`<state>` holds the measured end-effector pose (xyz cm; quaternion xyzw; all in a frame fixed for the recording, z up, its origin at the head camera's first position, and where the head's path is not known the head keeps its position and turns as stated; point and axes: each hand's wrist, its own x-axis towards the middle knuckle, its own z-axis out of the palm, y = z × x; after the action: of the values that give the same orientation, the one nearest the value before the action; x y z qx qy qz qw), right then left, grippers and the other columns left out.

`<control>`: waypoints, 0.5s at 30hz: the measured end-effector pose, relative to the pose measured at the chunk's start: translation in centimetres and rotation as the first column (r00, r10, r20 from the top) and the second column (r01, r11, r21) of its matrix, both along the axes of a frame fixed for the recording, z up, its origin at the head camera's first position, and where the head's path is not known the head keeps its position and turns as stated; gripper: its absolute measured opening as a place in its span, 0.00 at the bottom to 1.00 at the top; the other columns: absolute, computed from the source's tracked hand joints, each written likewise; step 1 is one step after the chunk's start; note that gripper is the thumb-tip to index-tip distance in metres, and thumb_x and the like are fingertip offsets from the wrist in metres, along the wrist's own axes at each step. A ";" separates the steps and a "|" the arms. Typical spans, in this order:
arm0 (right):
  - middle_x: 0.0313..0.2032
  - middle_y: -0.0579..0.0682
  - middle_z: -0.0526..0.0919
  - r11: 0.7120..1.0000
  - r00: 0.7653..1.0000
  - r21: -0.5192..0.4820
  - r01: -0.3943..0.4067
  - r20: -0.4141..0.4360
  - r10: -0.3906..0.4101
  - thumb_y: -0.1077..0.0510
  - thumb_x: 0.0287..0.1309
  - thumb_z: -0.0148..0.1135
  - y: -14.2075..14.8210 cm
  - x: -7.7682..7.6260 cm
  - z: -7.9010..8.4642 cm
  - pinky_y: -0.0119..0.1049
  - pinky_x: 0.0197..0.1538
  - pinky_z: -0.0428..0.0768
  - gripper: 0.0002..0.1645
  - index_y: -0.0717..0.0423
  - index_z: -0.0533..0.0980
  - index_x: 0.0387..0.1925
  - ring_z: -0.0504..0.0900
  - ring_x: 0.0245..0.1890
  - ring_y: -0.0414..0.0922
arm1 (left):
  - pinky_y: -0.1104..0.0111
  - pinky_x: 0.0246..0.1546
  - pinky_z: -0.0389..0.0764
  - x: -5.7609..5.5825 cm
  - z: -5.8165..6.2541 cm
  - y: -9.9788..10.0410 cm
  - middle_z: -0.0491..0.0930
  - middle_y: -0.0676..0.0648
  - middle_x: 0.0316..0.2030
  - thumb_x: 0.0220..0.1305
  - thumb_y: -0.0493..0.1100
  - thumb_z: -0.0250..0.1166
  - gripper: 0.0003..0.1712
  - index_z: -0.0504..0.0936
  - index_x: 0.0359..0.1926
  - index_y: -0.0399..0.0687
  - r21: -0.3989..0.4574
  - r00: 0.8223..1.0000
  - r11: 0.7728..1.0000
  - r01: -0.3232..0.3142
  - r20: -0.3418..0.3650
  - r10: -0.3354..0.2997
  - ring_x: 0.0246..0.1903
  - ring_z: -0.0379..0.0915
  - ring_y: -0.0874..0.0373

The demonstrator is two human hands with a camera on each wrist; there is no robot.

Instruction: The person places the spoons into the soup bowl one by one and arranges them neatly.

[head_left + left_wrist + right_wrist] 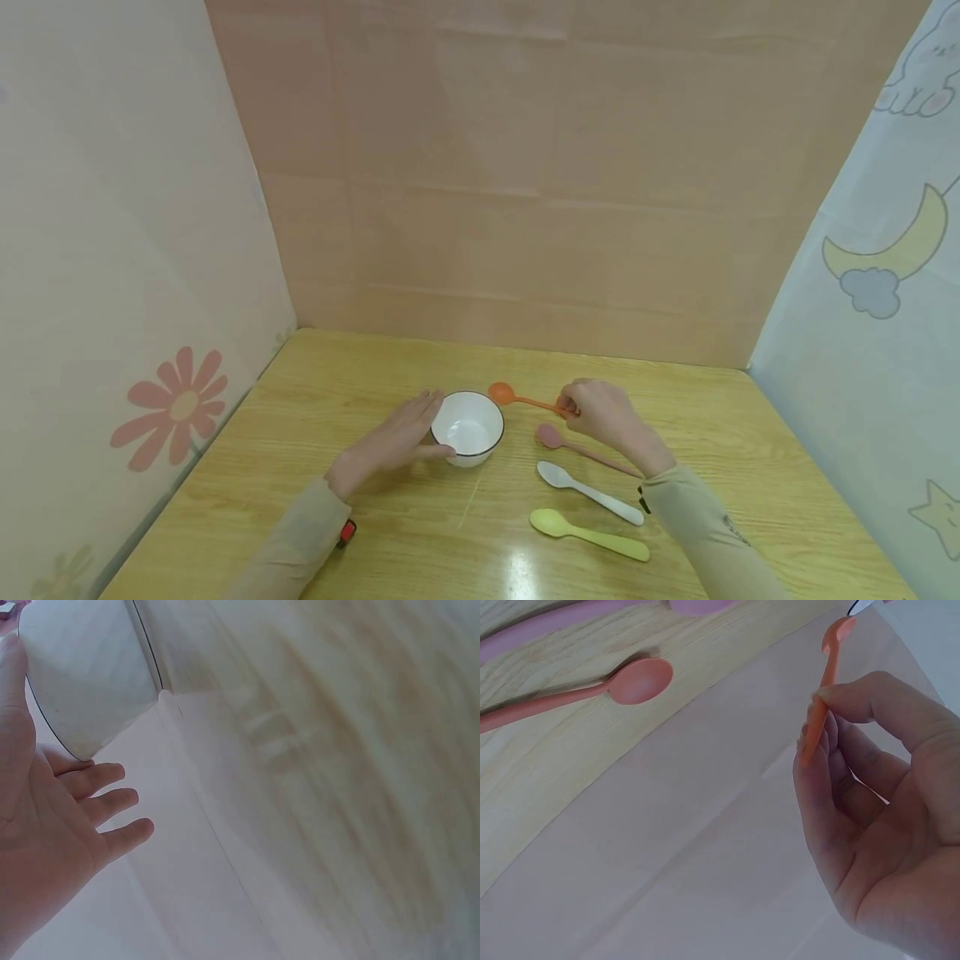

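A white bowl (467, 423) with a dark rim stands upright on the wooden table. My left hand (397, 435) rests against its left side, fingers extended along the far left and thumb at the near rim. The left wrist view shows the bowl (90, 671) between thumb and forefinger, the other fingers spread. With thumb and fingertips, my right hand (600, 412) pinches the handle end of an orange spoon (528, 402). That spoon's head points left, near the bowl's right rim. Whether it touches the table I cannot tell.
Nearer than the orange spoon, a dusty-pink spoon (550, 436), a white spoon (592, 492) and a yellow spoon (588, 536) lie one below another, heads leftward. A beige backdrop (525, 208) rises behind the table, with printed cloth walls at both sides.
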<state>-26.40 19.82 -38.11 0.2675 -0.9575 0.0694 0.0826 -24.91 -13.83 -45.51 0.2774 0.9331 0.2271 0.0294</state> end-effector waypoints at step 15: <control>0.30 0.46 0.86 0.999 0.999 0.026 -0.032 -0.017 0.033 0.71 0.44 0.64 -1.9 0.5 0.7 0.26 0.23 0.71 0.13 0.54 0.84 0.31 0.77 0.25 0.36 | 0.42 0.75 0.54 0.0 0.0 0.0 0.50 0.31 0.76 0.65 0.63 0.62 0.56 0.49 0.76 0.31 0.004 1.000 1.000 0.013 0.001 -0.013 0.77 0.44 0.34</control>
<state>-25.86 17.94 -37.41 0.2847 -0.9531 0.0562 0.0864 -24.94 -13.85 -45.46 0.2835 0.9308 0.2287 0.0310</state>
